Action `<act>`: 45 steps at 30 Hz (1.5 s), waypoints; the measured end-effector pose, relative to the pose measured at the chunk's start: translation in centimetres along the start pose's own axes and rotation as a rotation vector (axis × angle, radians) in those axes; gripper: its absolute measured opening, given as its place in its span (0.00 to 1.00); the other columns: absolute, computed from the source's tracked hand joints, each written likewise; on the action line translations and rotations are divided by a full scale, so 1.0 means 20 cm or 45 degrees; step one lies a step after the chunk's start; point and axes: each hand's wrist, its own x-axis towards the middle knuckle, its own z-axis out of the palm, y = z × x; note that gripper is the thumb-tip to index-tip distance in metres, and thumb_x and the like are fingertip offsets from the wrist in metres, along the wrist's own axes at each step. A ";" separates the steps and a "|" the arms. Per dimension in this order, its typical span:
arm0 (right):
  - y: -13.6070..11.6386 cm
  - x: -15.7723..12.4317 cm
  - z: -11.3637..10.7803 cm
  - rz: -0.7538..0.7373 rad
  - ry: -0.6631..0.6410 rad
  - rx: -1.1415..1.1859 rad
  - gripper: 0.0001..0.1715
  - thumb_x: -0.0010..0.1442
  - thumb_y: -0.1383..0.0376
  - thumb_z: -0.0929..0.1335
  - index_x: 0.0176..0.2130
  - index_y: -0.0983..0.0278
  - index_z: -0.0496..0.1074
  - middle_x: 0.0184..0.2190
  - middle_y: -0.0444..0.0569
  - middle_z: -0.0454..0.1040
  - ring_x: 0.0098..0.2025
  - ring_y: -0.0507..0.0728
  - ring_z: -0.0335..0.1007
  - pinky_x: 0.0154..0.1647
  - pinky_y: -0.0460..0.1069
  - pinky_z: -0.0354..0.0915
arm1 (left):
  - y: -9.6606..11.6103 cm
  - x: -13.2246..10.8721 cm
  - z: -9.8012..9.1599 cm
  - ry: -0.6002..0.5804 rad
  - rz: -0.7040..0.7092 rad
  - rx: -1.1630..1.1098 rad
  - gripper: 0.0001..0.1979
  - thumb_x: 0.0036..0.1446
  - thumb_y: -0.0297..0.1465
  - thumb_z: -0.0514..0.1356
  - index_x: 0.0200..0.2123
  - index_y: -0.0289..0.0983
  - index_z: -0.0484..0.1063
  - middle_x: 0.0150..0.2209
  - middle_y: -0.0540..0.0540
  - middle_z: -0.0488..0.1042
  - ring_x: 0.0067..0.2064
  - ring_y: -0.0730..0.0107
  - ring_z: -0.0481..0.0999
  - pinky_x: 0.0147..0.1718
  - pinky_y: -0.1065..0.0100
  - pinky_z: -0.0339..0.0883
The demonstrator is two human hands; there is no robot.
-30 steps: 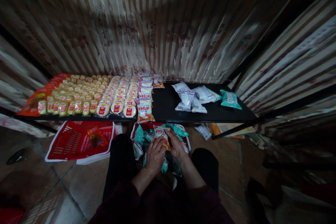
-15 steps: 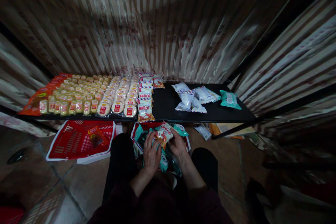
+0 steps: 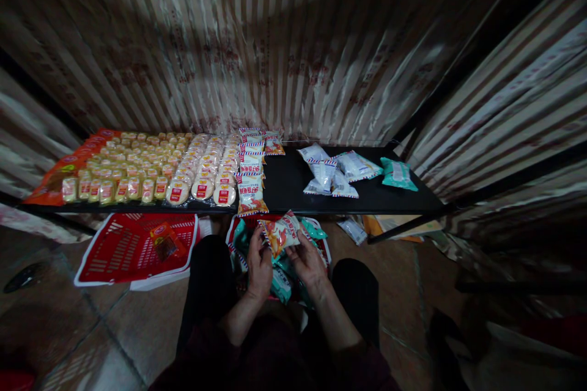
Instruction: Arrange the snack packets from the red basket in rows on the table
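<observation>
Left hand [image 3: 260, 266], partly curled, with thumb and fingertips closed lightly at one end of a white-and-orange snack packet [image 3: 280, 234]. Right hand [image 3: 312, 264], half closed, with thumb and fingers about the other end of the same packet. Location of packet: between both hands, above a red basket [image 3: 326, 249] between two dark-clad knees, lettered face up, slightly tilted, just short of the shelf's front edge. Contents of basket: green packets [image 3: 280, 286], jumbled, partly hidden by the hands. Black shelf [image 3: 284, 186], from left to right: orange bags [image 3: 59, 174], in an overlapping line along the end; small yellow-wrapped cakes [image 3: 132, 188], in close rows; round pale cakes [image 3: 202, 188], in three overlapping columns; matching white-and-orange packets [image 3: 251, 194], in one overlapping column, plus one beside the rear end; white packets with striped edges [image 3: 321, 174], in a loose heap; one green packet [image 3: 398, 174], near the right end. Below, at left: second red basket [image 3: 105, 250], tilted, with an orange packet [image 3: 166, 243] inside. On the tiled floor, at right: one pale packet [image 3: 353, 231]. Backdrop: striped curtain [image 3: 275, 43].
</observation>
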 end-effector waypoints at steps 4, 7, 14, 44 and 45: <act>-0.01 -0.02 0.04 0.014 0.049 0.101 0.28 0.43 0.64 0.76 0.45 0.54 0.71 0.39 0.42 0.78 0.37 0.53 0.75 0.33 0.45 0.71 | 0.05 0.03 -0.02 0.107 -0.159 -0.127 0.19 0.60 0.34 0.50 0.54 0.37 0.64 0.56 0.40 0.69 0.57 0.62 0.69 0.55 0.62 0.64; -0.02 -0.04 0.06 0.005 0.003 0.036 0.25 0.45 0.62 0.75 0.45 0.55 0.71 0.39 0.42 0.79 0.37 0.54 0.75 0.34 0.46 0.71 | 0.08 0.06 -0.03 0.143 -0.185 -0.140 0.21 0.60 0.37 0.53 0.56 0.38 0.62 0.54 0.40 0.70 0.55 0.62 0.70 0.54 0.62 0.64; -0.05 -0.03 0.06 0.045 0.013 0.093 0.23 0.43 0.66 0.75 0.41 0.55 0.72 0.36 0.39 0.79 0.34 0.51 0.74 0.31 0.44 0.70 | 0.09 0.06 0.00 0.164 -0.444 -0.278 0.34 0.58 0.38 0.58 0.63 0.38 0.47 0.56 0.35 0.66 0.53 0.62 0.72 0.48 0.65 0.69; -0.18 -0.04 0.11 -0.043 -0.077 -0.205 0.18 0.40 0.62 0.78 0.32 0.63 0.73 0.26 0.46 0.79 0.34 0.59 0.77 0.35 0.51 0.71 | 0.15 0.09 -0.09 -0.551 -0.655 -0.138 0.23 0.42 0.49 0.66 0.31 0.35 0.77 0.31 0.45 0.77 0.36 0.63 0.75 0.36 0.66 0.65; -0.18 -0.04 0.11 -0.036 -0.076 -0.206 0.19 0.40 0.62 0.78 0.33 0.63 0.73 0.26 0.45 0.79 0.33 0.59 0.77 0.35 0.51 0.71 | 0.15 0.09 -0.08 -0.545 -0.652 -0.184 0.23 0.41 0.48 0.67 0.33 0.35 0.77 0.32 0.45 0.78 0.36 0.62 0.76 0.37 0.66 0.65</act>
